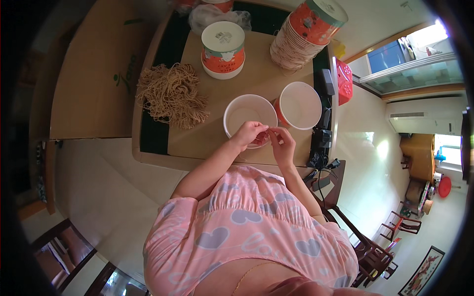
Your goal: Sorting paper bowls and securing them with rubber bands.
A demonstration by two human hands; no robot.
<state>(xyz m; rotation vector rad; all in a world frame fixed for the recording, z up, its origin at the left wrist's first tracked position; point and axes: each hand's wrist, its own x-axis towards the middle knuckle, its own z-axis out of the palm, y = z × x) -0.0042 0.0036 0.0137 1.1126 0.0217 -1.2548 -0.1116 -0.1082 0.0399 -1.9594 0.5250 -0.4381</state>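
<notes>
My left hand and my right hand meet fingertip to fingertip over the near rim of a white-lined paper bucket. Both are closed in a pinch; whatever is between the fingers is too small to make out. Just right of it, a second open bucket with an orange outside is tilted toward me. Beyond them an orange and green bucket stands upside down. A loose heap of tan cords lies to the left.
A tall stack of nested upside-down buckets, with cords about its rims, stands at the back right. Clear plastic wrap lies at the back. Black power adapters and cables line the table's right edge. A large cardboard box stands left, a red stool right.
</notes>
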